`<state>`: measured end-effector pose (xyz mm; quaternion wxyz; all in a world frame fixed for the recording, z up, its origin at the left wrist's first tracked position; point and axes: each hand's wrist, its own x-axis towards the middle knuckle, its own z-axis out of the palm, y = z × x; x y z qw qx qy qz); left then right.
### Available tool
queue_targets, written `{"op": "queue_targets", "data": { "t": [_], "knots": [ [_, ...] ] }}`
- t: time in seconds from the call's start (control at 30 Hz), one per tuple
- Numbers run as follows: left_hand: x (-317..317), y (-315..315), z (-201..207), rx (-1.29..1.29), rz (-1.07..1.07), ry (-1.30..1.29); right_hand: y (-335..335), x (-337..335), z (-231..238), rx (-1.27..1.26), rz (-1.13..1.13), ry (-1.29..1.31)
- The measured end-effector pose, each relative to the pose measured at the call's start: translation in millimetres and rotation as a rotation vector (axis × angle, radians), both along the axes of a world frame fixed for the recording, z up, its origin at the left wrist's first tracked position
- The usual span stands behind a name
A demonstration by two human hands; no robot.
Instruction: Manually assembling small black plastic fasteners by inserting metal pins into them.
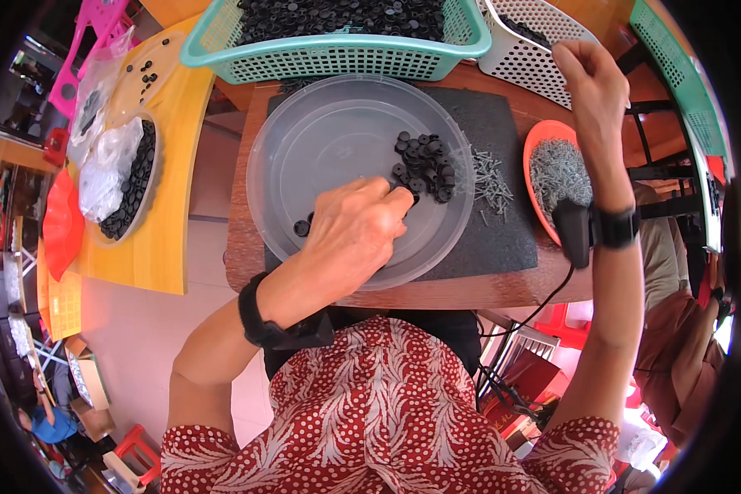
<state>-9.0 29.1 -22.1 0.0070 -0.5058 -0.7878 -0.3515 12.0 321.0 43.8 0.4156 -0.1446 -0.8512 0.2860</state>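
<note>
My left hand (356,224) is inside a round clear plastic basin (292,123), its fingers closed and pointing down beside a pile of small black round caps (426,165). What those fingers hold, if anything, is hidden beneath the hand. A couple of loose black caps (303,226) lie by its wrist. Raised at the right, my right hand (593,82) is closed, thumb and fingers curled together in front of a white perforated basket (514,59). I cannot make out anything in its fingers. Below it stands an orange bowl (528,181) of grey screws or nails (558,169).
Loose grey screws or nails (492,183) lie on a dark mat (502,239) right of the basin. A green basket (337,62) full of black caps stands at the back. On the yellow table (173,189) at left is another tub of black parts (136,185). A cable (543,303) hangs by my right wrist.
</note>
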Motion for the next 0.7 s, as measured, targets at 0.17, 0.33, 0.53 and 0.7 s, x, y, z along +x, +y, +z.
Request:
{"op": "queue_targets", "data": {
  "t": [0.17,0.33,0.53,0.7],
  "knots": [
    [-1,15,-10,-0.102,-0.039,0.120,89,-43,-11,0.252,-0.102,-0.172],
    [0,13,-9,-0.175,-0.061,0.102,62,-40,-13,0.330,-0.143,-0.225],
    [6,-8,10,0.132,0.031,-0.811,-50,30,-11,-0.200,0.247,-0.174],
    [19,-17,17,0.232,0.084,-0.913,-127,85,-38,-0.607,0.514,-0.272]
  ]
}}
